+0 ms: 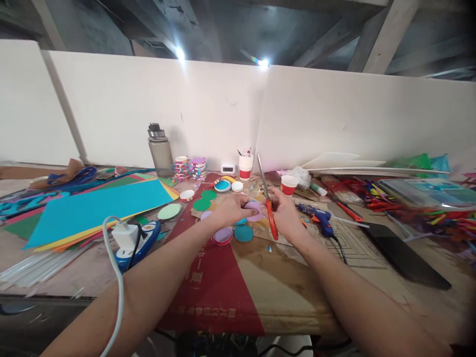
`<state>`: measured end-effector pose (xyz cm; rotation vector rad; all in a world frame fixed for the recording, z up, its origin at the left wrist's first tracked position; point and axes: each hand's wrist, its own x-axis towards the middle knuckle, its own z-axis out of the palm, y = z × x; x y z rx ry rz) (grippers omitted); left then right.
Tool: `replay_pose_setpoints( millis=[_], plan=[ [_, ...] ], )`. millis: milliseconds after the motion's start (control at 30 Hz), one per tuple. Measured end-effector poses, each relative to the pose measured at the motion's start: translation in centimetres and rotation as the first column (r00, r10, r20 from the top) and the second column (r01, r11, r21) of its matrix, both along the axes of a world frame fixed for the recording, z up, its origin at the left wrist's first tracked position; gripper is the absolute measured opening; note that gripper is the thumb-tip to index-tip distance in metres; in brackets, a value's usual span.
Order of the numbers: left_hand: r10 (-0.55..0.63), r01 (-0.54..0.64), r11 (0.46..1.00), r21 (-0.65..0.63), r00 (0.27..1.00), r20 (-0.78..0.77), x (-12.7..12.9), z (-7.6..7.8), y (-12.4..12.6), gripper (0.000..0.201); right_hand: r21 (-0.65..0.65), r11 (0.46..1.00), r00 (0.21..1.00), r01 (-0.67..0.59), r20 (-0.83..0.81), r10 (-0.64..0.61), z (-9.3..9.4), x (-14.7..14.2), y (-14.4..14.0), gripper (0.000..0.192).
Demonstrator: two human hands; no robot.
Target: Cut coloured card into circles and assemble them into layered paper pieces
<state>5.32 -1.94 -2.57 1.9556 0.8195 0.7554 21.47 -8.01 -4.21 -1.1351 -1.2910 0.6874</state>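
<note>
Scissors (268, 208) with orange handles are gripped in the right hand (285, 214), the fingers curled through and around the handles and the blades pointing up and away toward the far edge of the bench (282, 292). Whether the blades are parted cannot be told. A lilac paper disc (255, 212) is pinched in the left hand (232, 209), thumb above and fingers closed beneath, and it is held just beside the scissors, so that the two hands are brought close together above the middle of the bench.

Beneath the hands, more paper discs are laid on the bench: a lilac one with a red rim (223, 235), a teal one (243, 233) and a pale green one (169, 211). Just to the right of the right hand a blue glue gun (323, 219) is rested. A small red and white cup (289, 185) is stood beyond the right hand. Toward the left edge a stack of coloured paper sheets (96, 208) is spread, with a white plug and cable (124, 237) near the front of it. At the far edge a grey water bottle (159, 151) is stood against the white wall.
</note>
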Motion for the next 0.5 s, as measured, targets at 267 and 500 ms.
replay_pose_setpoints(
  millis=[267, 500],
  plan=[
    [0.128, -0.044, 0.944, -0.327, 0.963, 0.237, 1.0, -0.8, -0.9, 0.037, -0.065, 0.998, 0.934, -0.025, -0.358, 0.0, 0.2, -0.6, 0.0, 0.054],
    [0.21, 0.003, 0.88, -0.476, 0.896, 0.392, 1.5, -0.7, -1.7, 0.037, -0.073, 0.997, 0.942, -0.001, -0.336, -0.024, 0.0, -0.6, 0.0, 0.058]
  ],
)
